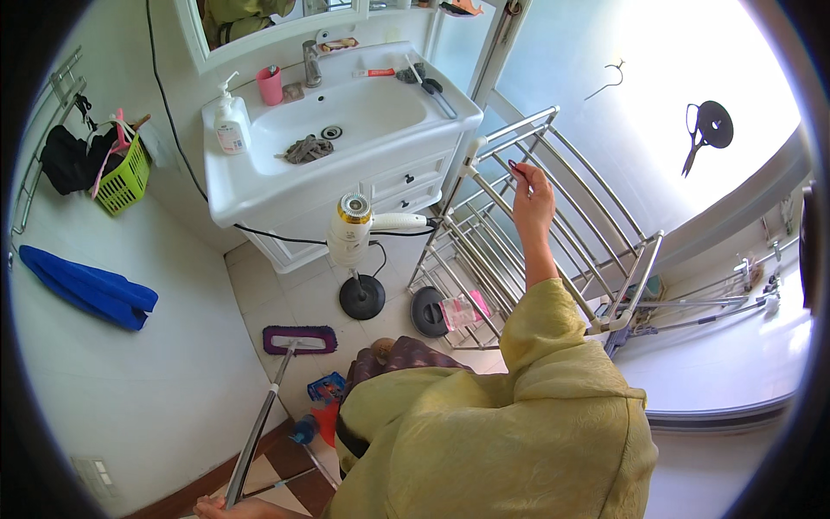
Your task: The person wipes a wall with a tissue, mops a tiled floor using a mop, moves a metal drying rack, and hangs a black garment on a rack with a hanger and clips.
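At the lower left edge my left hand point(237, 508) is closed around the metal handle point(256, 428) of a flat mop. Its purple-edged mop head point(299, 340) lies on the tiled floor by the wall. My right hand point(535, 201) is raised over a metal tube rack point(603, 194). Pinched between its fingertips is a small dark red loop point(513, 165), perhaps a hair tie. A white hair dryer point(350, 230) stands on a black round base point(362, 297), left of the rack. My body hides part of the floor.
A white washbasin point(382, 123) holds a grey cloth point(310, 149); a soap pump bottle point(231, 126) and pink cup point(270, 86) stand on its rim. A black cord point(168, 110) runs down the wall. Scissors point(692, 139) hang at the right. A blue bottle point(304, 429) lies low left.
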The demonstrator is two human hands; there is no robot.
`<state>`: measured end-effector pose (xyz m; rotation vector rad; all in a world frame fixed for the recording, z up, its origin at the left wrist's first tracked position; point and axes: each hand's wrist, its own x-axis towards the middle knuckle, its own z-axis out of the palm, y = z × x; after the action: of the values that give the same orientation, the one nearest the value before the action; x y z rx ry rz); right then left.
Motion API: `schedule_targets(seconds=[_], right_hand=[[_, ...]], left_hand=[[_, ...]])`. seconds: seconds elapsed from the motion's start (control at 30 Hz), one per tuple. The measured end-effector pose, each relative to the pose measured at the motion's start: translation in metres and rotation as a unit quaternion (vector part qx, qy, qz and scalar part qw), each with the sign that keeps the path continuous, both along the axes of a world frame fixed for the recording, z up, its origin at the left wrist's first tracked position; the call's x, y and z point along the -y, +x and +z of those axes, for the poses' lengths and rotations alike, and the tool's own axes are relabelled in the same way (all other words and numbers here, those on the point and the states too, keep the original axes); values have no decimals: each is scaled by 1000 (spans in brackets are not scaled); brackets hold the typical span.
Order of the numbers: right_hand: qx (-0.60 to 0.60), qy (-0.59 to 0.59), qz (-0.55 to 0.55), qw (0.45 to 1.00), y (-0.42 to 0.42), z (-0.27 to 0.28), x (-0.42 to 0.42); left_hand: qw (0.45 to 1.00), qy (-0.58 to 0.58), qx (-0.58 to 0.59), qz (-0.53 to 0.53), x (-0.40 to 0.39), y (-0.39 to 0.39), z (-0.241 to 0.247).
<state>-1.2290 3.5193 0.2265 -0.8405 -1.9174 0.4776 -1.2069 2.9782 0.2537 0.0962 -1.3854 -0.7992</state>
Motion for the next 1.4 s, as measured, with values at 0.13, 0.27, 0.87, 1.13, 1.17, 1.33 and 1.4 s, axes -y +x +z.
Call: schedule_targets(seconds=[0.13, 0.27, 0.87, 1.13, 1.17, 1.33, 1.4], right_hand=[[-3, -19, 22, 1000, 4, -4, -20], [-91, -59, 125, 986, -5, -15, -34], [-39, -403, 621, 671, -184, 26, 252], [-11, -412, 689, 597, -277, 79, 457], [-27, -416, 693, 588, -291, 82, 480], [-78, -461, 645, 605, -370, 94, 558], [-73, -496, 603, 620, -400, 96, 577]], left_hand=[[1000, -2, 5, 2, -4, 1, 2], [999, 23, 6, 26, 0, 2, -4], [992, 71, 87, -64, 25, 20, -19], [986, 102, 94, -95, 38, 38, -24], [985, 106, 89, -98, 39, 41, -24], [988, 96, 105, -54, 41, 49, -27], [988, 101, 99, -55, 40, 50, -28]])
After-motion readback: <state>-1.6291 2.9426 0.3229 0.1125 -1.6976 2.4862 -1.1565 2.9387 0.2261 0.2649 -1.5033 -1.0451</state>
